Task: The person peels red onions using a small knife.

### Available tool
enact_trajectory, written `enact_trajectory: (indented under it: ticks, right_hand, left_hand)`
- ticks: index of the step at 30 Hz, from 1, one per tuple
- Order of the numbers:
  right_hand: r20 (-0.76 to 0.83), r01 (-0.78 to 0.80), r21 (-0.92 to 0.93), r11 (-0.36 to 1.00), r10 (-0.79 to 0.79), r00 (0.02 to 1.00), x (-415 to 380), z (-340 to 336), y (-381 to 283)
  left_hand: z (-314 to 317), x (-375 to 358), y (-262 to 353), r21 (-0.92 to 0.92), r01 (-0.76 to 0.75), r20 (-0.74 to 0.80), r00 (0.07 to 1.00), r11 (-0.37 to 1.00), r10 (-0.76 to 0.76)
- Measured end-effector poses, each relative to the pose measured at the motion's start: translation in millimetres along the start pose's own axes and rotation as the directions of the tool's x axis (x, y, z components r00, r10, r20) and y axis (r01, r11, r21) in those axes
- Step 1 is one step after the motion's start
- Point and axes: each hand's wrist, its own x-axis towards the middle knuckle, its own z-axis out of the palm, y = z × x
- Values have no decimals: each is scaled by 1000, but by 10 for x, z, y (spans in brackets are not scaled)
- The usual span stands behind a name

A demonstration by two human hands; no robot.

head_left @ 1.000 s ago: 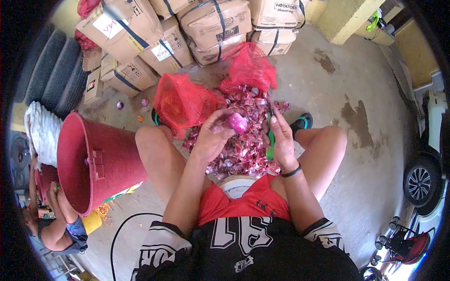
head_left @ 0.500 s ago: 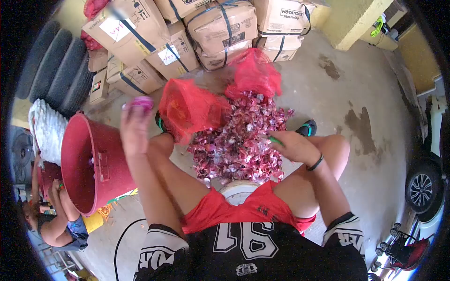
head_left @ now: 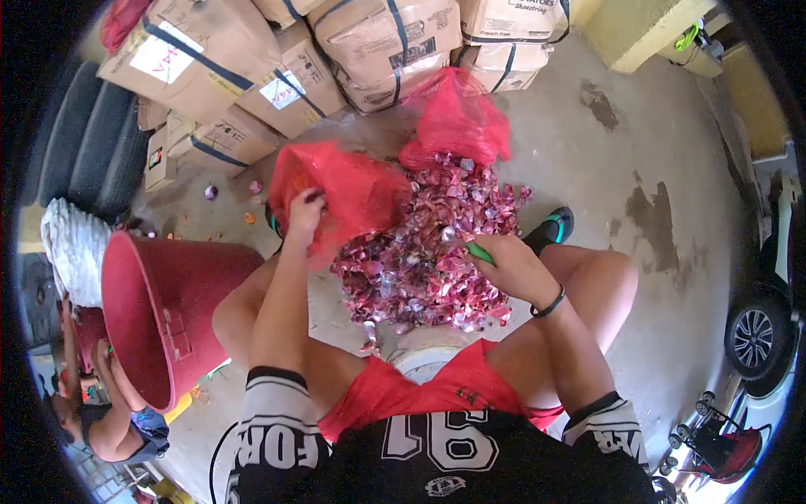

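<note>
My left hand [head_left: 306, 212] is at the mouth of a red mesh bag [head_left: 357, 189], its fingers curled in front of the netting. A small dark patch shows at the fingertips, but I cannot make out what it is. In my right hand [head_left: 516, 267], closed around it, is a green-handled knife [head_left: 479, 251]; its blade is hard to see. That hand hovers over the right edge of a heap of purple onion skins [head_left: 420, 269] between my legs. A second red mesh bag [head_left: 457, 122] lies behind the heap.
A large red tub [head_left: 180, 311] lies tilted on my left, its opening facing left. Loose onions [head_left: 211, 192] sit on the floor beyond it. Strapped cardboard boxes [head_left: 382, 50] and tires [head_left: 101, 139] line the back. Another person [head_left: 117, 424] sits at far left.
My left hand, blurred near a purple onion before, has moved right to the bag's mouth. My right hand keeps the knife in nearly the same place. The view has shifted slightly.
</note>
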Motion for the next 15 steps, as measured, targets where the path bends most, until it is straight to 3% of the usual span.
enact_trajectory:
  ticks: [2,5,6,10,15]
  right_hand:
    - [12,-56,-19,998,56,998,12,-126,-27]
    - [77,-146,-1,989,146,986,80,-232,-67]
    - [64,-133,16,991,132,989,120,-228,-63]
    - [32,-69,18,997,68,997,252,-154,8]
    - [67,-91,19,996,90,994,322,-122,-2]
  left_hand:
    - [186,248,-381,236,-78,31,997,969,72]
    - [369,699,-976,370,-243,141,969,897,204]
    - [425,907,-1265,312,-212,91,977,926,193]
    - [681,1088,-1539,392,-31,144,989,920,-28]
    - [904,1012,-1669,477,150,266,915,866,-304]
